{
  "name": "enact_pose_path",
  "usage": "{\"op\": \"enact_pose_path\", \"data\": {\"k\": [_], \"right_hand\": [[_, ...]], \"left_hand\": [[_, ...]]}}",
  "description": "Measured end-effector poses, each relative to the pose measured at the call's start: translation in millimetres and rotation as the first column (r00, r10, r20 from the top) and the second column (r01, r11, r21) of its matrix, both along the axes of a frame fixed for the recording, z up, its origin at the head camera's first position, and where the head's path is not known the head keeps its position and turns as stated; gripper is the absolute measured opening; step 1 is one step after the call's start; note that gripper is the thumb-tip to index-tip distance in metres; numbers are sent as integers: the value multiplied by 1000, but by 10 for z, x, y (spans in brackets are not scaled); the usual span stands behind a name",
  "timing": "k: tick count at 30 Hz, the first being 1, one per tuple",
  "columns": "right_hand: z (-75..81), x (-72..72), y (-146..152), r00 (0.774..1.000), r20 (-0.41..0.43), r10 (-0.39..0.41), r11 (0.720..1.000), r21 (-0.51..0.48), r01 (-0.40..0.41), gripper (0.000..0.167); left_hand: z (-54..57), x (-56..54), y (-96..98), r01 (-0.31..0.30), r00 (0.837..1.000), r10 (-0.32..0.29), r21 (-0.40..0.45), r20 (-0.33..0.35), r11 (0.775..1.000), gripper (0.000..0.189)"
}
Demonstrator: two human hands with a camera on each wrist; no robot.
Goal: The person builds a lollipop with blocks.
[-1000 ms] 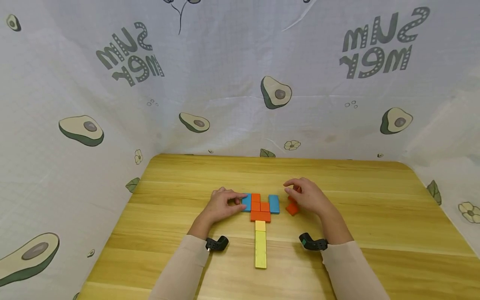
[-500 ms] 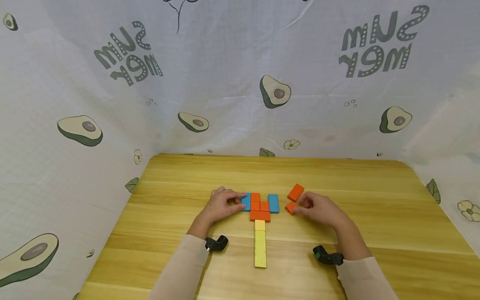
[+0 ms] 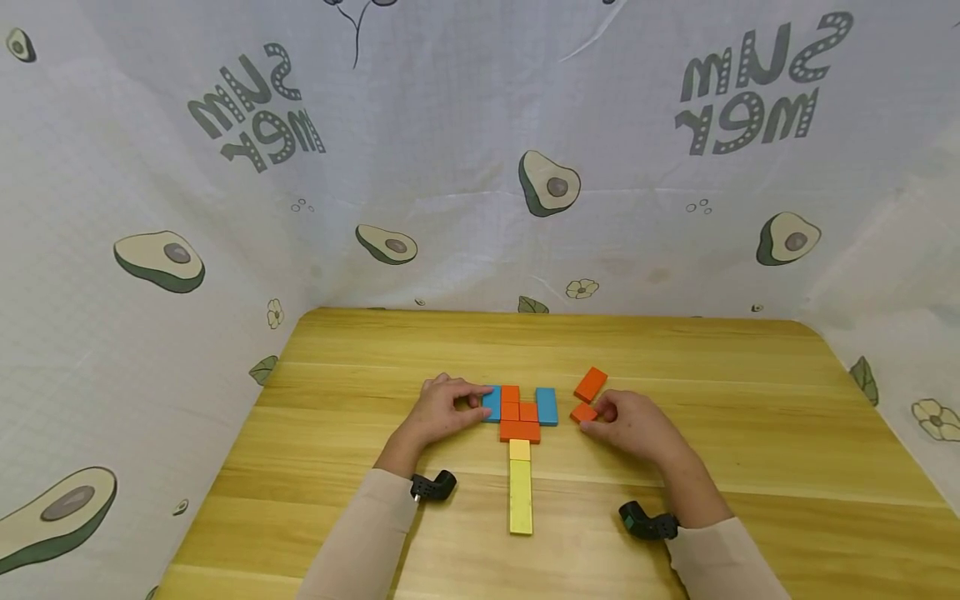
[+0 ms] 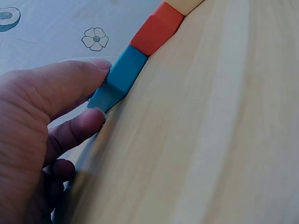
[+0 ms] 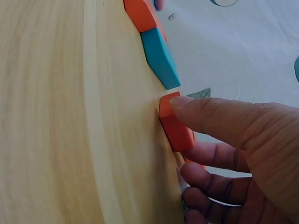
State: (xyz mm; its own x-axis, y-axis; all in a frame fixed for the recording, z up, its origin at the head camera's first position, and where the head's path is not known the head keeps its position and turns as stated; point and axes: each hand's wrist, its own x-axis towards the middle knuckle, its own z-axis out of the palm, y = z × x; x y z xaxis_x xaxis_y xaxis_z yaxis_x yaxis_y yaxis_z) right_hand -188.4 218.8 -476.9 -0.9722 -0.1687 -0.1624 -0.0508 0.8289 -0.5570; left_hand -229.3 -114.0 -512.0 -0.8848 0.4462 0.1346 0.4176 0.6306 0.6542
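Note:
A flat figure of wooden blocks lies on the table. My left hand [image 3: 442,412] pinches the blue block [image 3: 492,404] at its left side, thumb and forefinger on opposite ends. Several orange blocks [image 3: 520,431] adjoin it, and a second blue block [image 3: 547,407] stands at their right. Below runs a small yellow block [image 3: 520,450] and then a long yellow block [image 3: 521,497]. To the right, my right hand [image 3: 633,425] pinches a small orange block [image 5: 175,126] between thumb and fingers, low at the table surface. A larger orange block [image 3: 591,383] lies slanted just behind it.
The wooden table [image 3: 360,342] has a white printed cloth [image 3: 465,150] hanging behind it and at both sides. A black wrist camera [image 3: 433,486] sits on the left wrist and another camera [image 3: 647,522] on the right.
My right hand has drawn back from over the larger orange block, uncovering it, and come down to pinch the small orange block, which has turned slightly. The left hand stays put.

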Motion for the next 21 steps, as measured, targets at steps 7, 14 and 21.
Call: {"op": "enact_pose_path", "data": {"k": [7,14,21], "right_hand": [[16,20,14,999,-14,32,999,-3,-32,27],[37,10,24,998,-17,56,998,-6,-56,22],[89,-25,-23,991,-81,102,995,-11,-103,21]], "left_hand": [[-1,1,3,0,1000,0,0,-4,1000,36],[9,7,-1,9,1000,-9,3,-4,1000,36],[-17,4,0,7,1000,-7,-4,-19,1000,36]]}}
